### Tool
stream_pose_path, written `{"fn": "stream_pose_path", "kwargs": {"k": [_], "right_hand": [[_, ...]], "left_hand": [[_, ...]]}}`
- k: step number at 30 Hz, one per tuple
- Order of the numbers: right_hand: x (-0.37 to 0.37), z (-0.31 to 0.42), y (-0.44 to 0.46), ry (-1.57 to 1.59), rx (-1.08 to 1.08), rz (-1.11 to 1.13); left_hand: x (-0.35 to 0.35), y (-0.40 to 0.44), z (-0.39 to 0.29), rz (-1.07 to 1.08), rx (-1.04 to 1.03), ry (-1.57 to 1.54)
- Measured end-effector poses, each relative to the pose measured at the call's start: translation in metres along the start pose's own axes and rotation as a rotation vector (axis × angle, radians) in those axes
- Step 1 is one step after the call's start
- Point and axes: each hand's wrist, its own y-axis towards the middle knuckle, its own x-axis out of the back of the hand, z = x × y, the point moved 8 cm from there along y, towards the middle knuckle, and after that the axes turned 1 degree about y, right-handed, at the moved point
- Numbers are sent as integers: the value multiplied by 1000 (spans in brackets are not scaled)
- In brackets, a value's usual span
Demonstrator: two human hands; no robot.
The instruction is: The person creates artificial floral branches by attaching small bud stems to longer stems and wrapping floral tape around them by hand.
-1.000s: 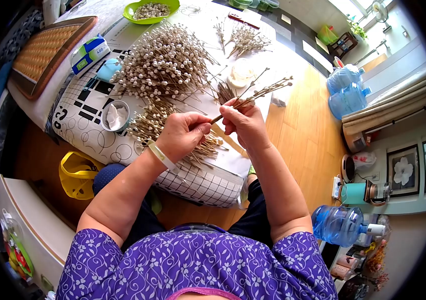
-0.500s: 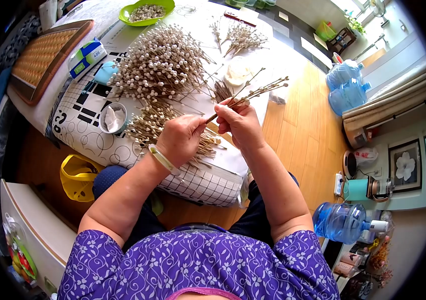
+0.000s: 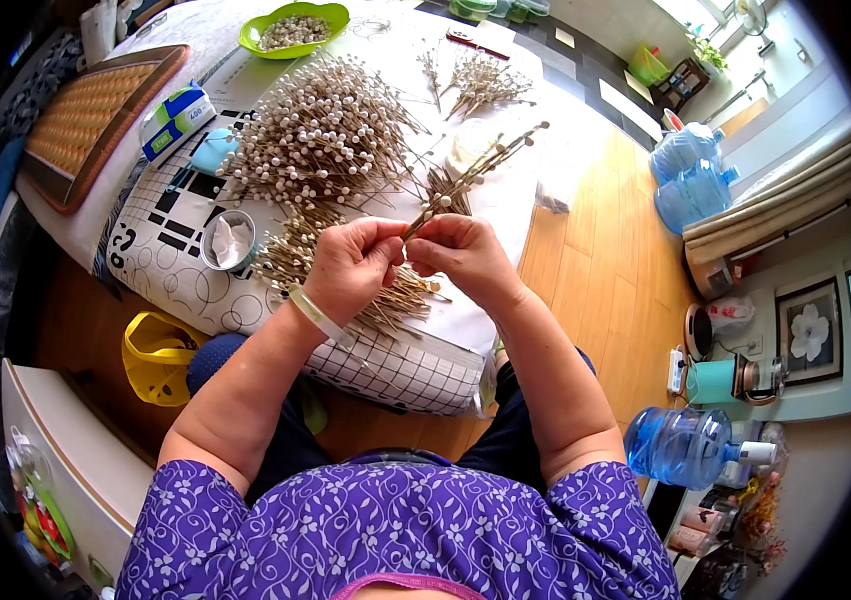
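A thin budded branch points up and away from my two hands, which meet at its lower end. My left hand is closed in a pinch on the stem's base. Against it, my right hand also pinches at the stem; the fingertips partly hide the spot. Just beyond lies a big heap of dried stems with round white heads. A lower bundle of short stems lies beside my left hand. Behind the branch, a darker bunch of sticks and a pale roll rest on the table.
On the white table stand a green bowl of small white pieces, a tissue pack, a cup with white tissue and a smaller sprig bunch. A yellow bag is at lower left, and water bottles are at right.
Both hands have come closer together, and the right hand has slid down to the stem's base. The branch has swung to a steeper angle, its tip moving left and up.
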Motion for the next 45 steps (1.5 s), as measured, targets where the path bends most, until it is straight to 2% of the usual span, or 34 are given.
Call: {"fn": "stream_pose_path", "kwargs": {"k": [2, 8, 15, 17, 18, 20, 21, 23, 28, 31, 34, 36, 37, 39, 40, 41, 43, 45], "right_hand": [[1, 3, 0, -20, -6, -20], [-6, 14, -1, 28, 23, -10], [-12, 16, -9, 53, 105, -110], [-10, 12, -10, 45, 98, -160], [-10, 9, -10, 44, 99, -159], [-7, 3, -9, 148, 97, -212], [-8, 3, -9, 148, 97, -210], [-7, -2, -9, 217, 76, -263], [-6, -11, -9, 265, 104, -305], [-3, -8, -11, 268, 136, -340], [-2, -1, -13, 245, 164, -333], [1, 1, -14, 197, 166, -324], [3, 1, -15, 197, 165, -325], [1, 1, -13, 108, 142, -277], [-1, 1, -12, 109, 141, -273], [-2, 2, -12, 102, 146, -267], [1, 3, -12, 93, 152, -266], [0, 5, -10, 50, 144, -182]], "left_hand": [[3, 0, 2, -46, 39, -106], [6, 1, 2, -95, 29, -141], [8, 1, -4, -139, -47, -48], [10, 1, -14, -174, -192, 266], [10, 2, -15, -174, -193, 266], [5, -4, -39, -218, -453, 532], [6, -3, -40, -220, -453, 532], [-5, -9, -51, -208, -643, 789], [-12, -11, -50, -187, -692, 890], [-9, -9, -53, -171, -680, 706], [-10, -9, -43, -150, -592, 617], [-5, -2, -15, -137, -264, 93], [-4, -2, -16, -136, -264, 92], [-6, 2, 12, -17, 169, -221], [-8, 4, 16, 111, 186, -192], [-6, 4, 15, 109, 188, -193], [-17, -3, 23, 234, 411, -354], [-15, -3, 23, 228, 409, -347]]}}
